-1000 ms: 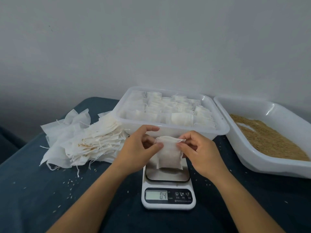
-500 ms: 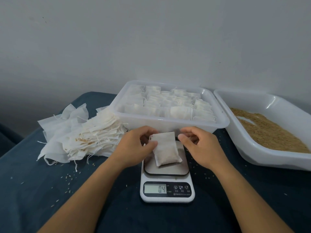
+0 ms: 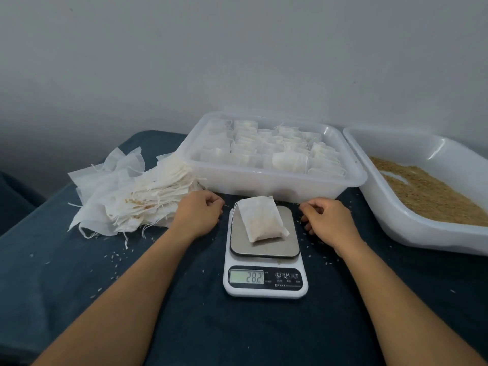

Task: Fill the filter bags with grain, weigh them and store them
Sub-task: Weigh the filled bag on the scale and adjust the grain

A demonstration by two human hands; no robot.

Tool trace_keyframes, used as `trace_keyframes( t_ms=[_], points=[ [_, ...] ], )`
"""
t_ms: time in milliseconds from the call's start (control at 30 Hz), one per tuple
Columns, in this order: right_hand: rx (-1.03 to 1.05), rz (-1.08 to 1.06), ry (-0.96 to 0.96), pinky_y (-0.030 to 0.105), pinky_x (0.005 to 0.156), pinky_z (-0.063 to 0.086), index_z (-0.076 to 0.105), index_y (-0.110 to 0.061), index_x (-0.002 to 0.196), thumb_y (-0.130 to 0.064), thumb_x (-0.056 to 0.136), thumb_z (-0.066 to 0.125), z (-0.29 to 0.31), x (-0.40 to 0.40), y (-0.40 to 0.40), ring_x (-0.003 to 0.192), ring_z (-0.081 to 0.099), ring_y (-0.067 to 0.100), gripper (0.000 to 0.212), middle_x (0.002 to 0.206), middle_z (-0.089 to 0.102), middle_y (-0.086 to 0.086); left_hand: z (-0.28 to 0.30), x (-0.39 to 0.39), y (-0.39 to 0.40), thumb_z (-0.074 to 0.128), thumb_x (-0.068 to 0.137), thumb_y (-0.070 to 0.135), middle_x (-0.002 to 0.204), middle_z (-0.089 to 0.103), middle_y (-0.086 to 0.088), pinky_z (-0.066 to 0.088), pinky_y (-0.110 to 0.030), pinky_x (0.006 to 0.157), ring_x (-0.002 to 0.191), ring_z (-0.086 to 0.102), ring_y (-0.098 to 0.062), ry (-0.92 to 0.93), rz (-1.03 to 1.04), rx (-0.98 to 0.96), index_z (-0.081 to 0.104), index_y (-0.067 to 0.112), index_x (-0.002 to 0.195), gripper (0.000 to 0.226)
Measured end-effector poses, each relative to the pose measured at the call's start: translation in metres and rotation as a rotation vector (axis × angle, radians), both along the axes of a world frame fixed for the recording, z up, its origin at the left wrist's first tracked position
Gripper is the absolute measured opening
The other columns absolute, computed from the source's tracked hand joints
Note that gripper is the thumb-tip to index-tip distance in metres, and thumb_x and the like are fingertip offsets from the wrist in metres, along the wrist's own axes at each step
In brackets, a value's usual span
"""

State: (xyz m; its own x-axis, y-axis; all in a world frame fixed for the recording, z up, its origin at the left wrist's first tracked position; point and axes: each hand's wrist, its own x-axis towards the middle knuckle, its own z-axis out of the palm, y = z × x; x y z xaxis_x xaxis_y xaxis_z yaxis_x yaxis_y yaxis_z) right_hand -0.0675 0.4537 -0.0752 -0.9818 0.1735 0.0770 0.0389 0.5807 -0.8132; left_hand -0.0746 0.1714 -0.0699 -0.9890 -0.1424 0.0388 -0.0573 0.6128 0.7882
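Grain-filled white paper filter bag [image 3: 260, 220] lies alone on the steel platform of a white digital kitchen scale [image 3: 264, 257], whose display reads 28.2. Left hand [image 3: 198, 215] and right hand [image 3: 327, 220] rest loosely curled on the dark blue tabletop [image 3: 79, 281] either side, touching nothing, presumably so the reading settles. Beyond the fingers sits a clear plastic tub [image 3: 272, 180] of finished bags; outside the right hand, a white grain tray [image 3: 422, 233].
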Motion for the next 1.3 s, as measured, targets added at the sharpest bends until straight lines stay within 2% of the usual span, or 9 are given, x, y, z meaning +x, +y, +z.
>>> trace_keyframes(
  t_ms=[100,200,333,867,1100,1300],
  points=[
    [-0.003,0.001,-0.003,0.016,0.054,0.048,0.076,-0.029,0.087,-0.028,0.098,0.065,-0.0018,-0.0016,0.0010,0.054,0.068,0.005,0.015,0.069,0.073,-0.016,-0.0018,-0.0008,0.0009,0.060,0.098,0.020,0.080,0.076,0.003,0.054,-0.032,0.087,0.080,0.072,-0.017,-0.020,0.007,-0.063,0.070,0.026,0.082,0.020],
    [-0.001,0.003,-0.006,0.013,0.050,0.047,0.076,-0.029,0.087,-0.027,0.098,0.065,-0.0030,-0.0019,0.0012,0.053,0.068,0.004,0.015,0.069,0.073,-0.015,-0.0022,-0.0006,0.0017,0.059,0.099,0.021,0.087,0.075,0.003,0.053,-0.033,0.091,0.089,0.071,-0.020,-0.029,-0.005,-0.095,0.070,0.029,0.089,0.016],
    [0.003,0.007,-0.010,0.011,0.048,0.046,0.076,-0.029,0.088,-0.028,0.098,0.065,-0.0029,-0.0020,0.0011,0.054,0.068,0.003,0.015,0.070,0.073,-0.017,-0.0028,-0.0008,0.0002,0.059,0.099,0.021,0.085,0.075,0.003,0.054,-0.033,0.090,0.087,0.071,-0.019,-0.025,-0.020,-0.085,0.071,0.028,0.090,0.016],
    [0.019,0.017,-0.002,0.024,0.060,0.051,0.075,-0.032,0.086,-0.028,0.098,0.065,-0.0057,-0.0042,0.0017,0.055,0.067,0.003,0.016,0.071,0.073,-0.018,-0.0031,0.0005,-0.0001,0.060,0.099,0.020,0.081,0.076,0.000,0.055,-0.034,0.088,0.081,0.070,-0.018,-0.009,-0.048,-0.056,0.071,0.027,0.088,0.017],
    [0.031,0.020,0.001,0.022,0.058,0.050,0.075,-0.032,0.086,-0.029,0.097,0.065,-0.0057,-0.0044,0.0013,0.054,0.067,0.003,0.016,0.071,0.073,-0.018,-0.0039,-0.0006,0.0003,0.059,0.099,0.021,0.085,0.076,0.001,0.054,-0.036,0.093,0.085,0.071,-0.019,-0.022,-0.046,-0.077,0.075,0.022,0.096,0.016],
    [0.042,0.025,0.004,0.023,0.058,0.050,0.074,-0.033,0.084,-0.029,0.097,0.065,-0.0044,-0.0031,0.0000,0.053,0.066,0.003,0.016,0.071,0.073,-0.018,-0.0050,-0.0017,-0.0001,0.059,0.099,0.022,0.084,0.075,0.002,0.054,-0.037,0.093,0.085,0.071,-0.019,-0.015,-0.047,-0.092,0.074,0.024,0.094,0.015]
  ],
)
